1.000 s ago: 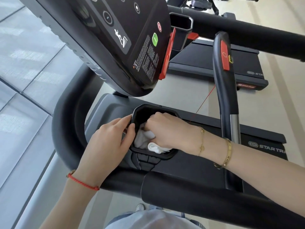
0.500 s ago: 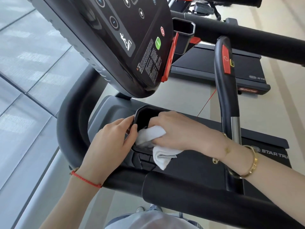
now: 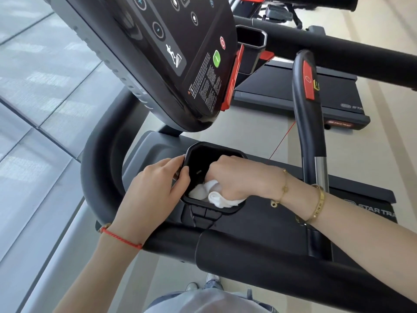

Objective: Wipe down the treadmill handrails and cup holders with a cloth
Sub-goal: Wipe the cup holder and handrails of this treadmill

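Both hands are at the cup holder (image 3: 214, 152), the black square well set in the tray just below the console (image 3: 180, 64). My right hand (image 3: 234, 179) is fisted around the white cloth (image 3: 212, 195), knuckles reaching down inside the well, and presses the wad against the holder's near wall; a fold of cloth spills over the near rim. My left hand (image 3: 155, 188) braces the holder from its left side, fingers lightly curled, the thumb hooked over the rim edge and the fingertips against the outer wall, pinching that edge. A red string (image 3: 119, 238) circles my left wrist; two gold bracelets (image 3: 316, 206) sit on my right one. The padded handrail (image 3: 282, 267) runs across just nearer me than the holder, under both forearms. An upright grip (image 3: 309, 114) with a red tab stands right of the holder, beyond my right wrist. A second holder (image 3: 250, 41) shows beyond the console's right edge.
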Demonstrator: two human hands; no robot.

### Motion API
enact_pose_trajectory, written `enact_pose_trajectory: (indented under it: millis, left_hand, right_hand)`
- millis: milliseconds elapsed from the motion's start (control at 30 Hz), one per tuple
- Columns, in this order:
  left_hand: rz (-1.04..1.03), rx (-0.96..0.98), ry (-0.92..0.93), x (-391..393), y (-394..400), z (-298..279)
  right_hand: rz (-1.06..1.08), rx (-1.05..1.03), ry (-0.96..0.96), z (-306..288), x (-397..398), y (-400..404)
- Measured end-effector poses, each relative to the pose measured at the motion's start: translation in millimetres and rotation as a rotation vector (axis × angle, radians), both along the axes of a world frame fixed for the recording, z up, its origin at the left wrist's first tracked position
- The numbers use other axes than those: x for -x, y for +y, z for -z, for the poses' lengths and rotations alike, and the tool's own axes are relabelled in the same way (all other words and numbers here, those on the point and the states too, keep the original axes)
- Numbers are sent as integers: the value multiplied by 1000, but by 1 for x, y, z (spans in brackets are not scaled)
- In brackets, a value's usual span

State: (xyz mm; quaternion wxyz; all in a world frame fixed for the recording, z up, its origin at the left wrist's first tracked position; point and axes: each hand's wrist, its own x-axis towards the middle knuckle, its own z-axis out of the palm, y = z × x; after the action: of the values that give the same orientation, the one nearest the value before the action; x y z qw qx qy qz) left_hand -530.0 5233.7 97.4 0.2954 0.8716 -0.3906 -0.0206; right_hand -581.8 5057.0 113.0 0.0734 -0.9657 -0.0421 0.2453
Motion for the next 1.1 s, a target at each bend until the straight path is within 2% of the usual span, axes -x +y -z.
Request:
enact_pose_trajectory:
  millis: [100,167,300,367,433,533,633,833,1000,1100]
  left_hand:
    - [3,7,-4,0,0,-1]
    - [1,6,-12,0,-1,-1]
    - [16,-33,-49,2,0,-2]
    - [28,-73,-74,3,0,-3]
    - [30,-95,-79,3,1,-4]
    - [25,-112,-99,5,0,-6]
    - [29,-127,-108,5,1,-7]
    - [28,-86,-109,3,1,-5]
    - [18,-103,-109,2,1,-3]
    - [31,-105,-108,3,1,-2]
  right_hand:
    - [25,-57,-38,-6,5,-1]
    - [121,-168,-140,-8,16,-1]
    - [361,-359,-566,-3,53,0]
    - [371,-308,-762,-3,64,-2]
    - [375,-187,-865,-1,68,-10]
    - [382,-119,-812,1,58,-21]
    - [346,-175,-708,3,34,-25]
    - [275,-221,-686,5,8,-18]
    - [495,-274,-589,9,35,-45]
    - [455,-246,-616,7,17,-32]
